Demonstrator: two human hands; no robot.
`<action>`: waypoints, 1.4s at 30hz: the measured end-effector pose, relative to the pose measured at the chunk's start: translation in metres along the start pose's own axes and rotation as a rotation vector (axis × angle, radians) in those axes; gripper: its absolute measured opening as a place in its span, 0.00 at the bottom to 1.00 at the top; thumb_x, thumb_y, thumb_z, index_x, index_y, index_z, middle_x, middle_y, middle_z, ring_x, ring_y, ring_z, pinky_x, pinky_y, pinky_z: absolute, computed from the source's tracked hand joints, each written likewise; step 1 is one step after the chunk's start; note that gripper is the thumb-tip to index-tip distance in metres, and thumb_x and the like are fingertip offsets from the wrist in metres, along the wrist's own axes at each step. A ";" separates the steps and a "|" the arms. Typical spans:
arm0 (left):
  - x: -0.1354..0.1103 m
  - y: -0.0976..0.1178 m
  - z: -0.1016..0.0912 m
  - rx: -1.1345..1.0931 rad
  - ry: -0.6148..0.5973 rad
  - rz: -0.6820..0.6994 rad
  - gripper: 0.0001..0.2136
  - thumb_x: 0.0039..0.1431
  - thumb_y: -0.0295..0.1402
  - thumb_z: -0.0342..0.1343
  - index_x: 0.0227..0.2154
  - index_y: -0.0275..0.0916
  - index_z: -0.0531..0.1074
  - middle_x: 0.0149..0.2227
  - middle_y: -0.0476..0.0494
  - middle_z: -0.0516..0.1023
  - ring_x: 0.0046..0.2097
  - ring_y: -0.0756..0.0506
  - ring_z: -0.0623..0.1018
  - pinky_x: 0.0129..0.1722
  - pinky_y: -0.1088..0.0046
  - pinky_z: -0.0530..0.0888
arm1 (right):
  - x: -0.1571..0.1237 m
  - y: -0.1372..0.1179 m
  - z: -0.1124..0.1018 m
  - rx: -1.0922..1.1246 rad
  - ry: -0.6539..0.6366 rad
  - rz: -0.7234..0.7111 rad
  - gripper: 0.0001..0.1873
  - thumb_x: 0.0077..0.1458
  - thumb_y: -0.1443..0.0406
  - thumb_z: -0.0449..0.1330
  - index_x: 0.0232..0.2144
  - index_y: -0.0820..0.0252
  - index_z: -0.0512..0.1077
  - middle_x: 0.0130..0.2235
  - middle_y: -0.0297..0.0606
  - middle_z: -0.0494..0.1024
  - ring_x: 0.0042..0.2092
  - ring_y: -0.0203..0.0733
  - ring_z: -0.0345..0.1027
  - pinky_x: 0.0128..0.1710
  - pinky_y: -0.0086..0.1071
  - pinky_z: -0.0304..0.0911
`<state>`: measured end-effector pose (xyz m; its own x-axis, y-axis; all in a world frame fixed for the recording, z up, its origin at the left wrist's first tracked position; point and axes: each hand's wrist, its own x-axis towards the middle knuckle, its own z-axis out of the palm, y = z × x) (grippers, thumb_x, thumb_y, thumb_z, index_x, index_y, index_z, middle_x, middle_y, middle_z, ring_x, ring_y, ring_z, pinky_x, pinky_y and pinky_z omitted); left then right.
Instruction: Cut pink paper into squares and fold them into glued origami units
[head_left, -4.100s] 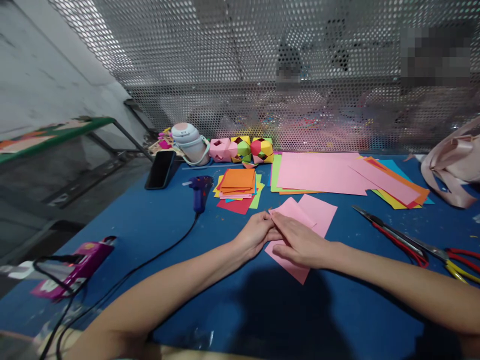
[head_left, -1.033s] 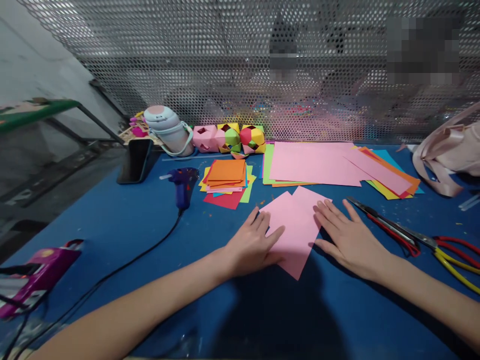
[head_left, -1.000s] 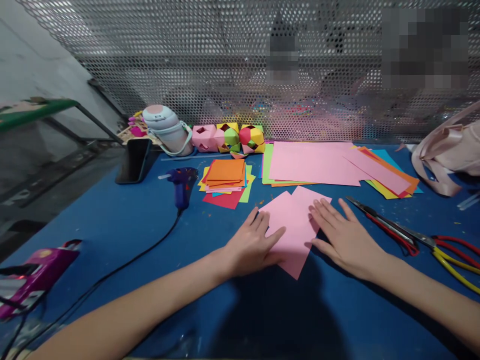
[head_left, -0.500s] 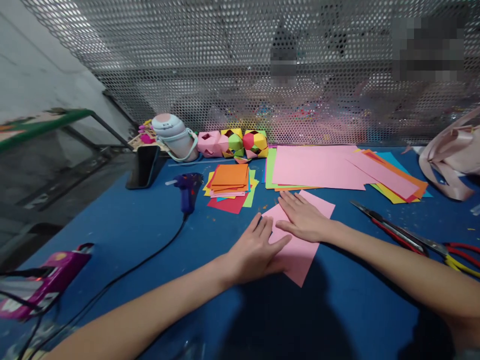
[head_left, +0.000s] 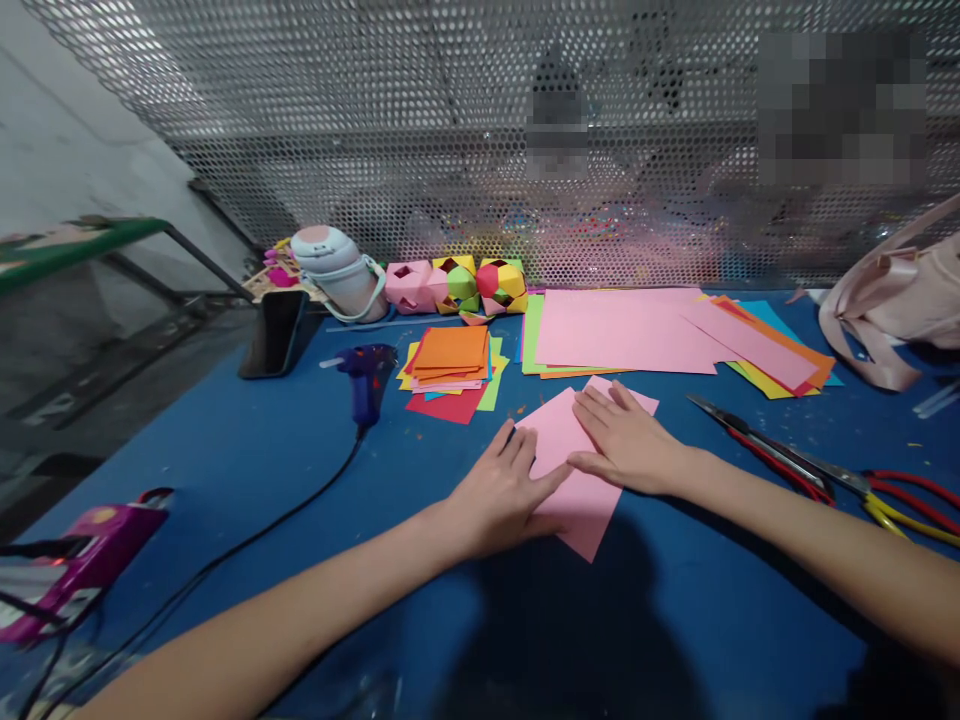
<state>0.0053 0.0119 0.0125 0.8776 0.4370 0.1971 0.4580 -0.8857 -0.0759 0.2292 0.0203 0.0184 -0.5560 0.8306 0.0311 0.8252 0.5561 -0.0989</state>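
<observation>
A pink sheet of paper point(head_left: 581, 505) lies flat and turned at an angle on the blue table point(head_left: 360, 610). My left hand point(head_left: 502, 490) rests on its left side, fingers stretched out and thumb reaching across the paper. On the upper right part my right hand point(head_left: 626, 440) lies flat, palm down, its thumb close to the tip of the left thumb. Both hands are open. Part of the sheet is hidden under the hands, and a fold or overlap shows near its top edge.
A small paper stack point(head_left: 450, 352), large pink sheets point(head_left: 626, 330) and folded paper balls point(head_left: 457, 285) lie behind. A glue gun point(head_left: 365, 385), phone point(head_left: 274, 335), bottle point(head_left: 341, 275) and power strip point(head_left: 94, 560) sit left. Scissors point(head_left: 862, 480) and a craft knife point(head_left: 757, 440) lie right.
My right hand has slid slightly right across the pink paper, uncovering more of its upper middle. The left hand stays on the sheet's left side. The whole view has shifted a little.
</observation>
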 end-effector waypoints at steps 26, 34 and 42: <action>0.002 -0.007 0.006 -0.055 0.054 -0.160 0.14 0.63 0.38 0.46 0.44 0.36 0.71 0.42 0.35 0.73 0.44 0.40 0.73 0.48 0.55 0.68 | -0.003 0.003 -0.017 0.613 0.092 0.391 0.18 0.48 0.68 0.59 0.44 0.63 0.68 0.39 0.42 0.74 0.37 0.43 0.68 0.40 0.38 0.62; 0.002 -0.018 0.004 -0.321 0.103 -0.342 0.28 0.54 0.37 0.56 0.56 0.35 0.59 0.59 0.27 0.59 0.58 0.33 0.64 0.52 0.52 0.65 | -0.006 -0.013 -0.014 1.025 0.017 0.401 0.34 0.45 0.72 0.58 0.56 0.64 0.56 0.30 0.30 0.69 0.26 0.31 0.65 0.28 0.28 0.63; 0.008 -0.021 -0.020 -0.840 0.133 -0.540 0.07 0.52 0.28 0.48 0.33 0.36 0.69 0.30 0.49 0.74 0.32 0.50 0.72 0.33 0.76 0.70 | -0.007 0.017 -0.038 0.842 0.081 0.287 0.20 0.54 0.60 0.54 0.50 0.59 0.66 0.42 0.41 0.74 0.42 0.41 0.68 0.43 0.35 0.63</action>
<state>-0.0001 0.0310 0.0349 0.5353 0.8371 0.1130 0.4968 -0.4202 0.7594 0.2506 0.0253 0.0547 -0.3040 0.9518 -0.0399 0.5669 0.1471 -0.8106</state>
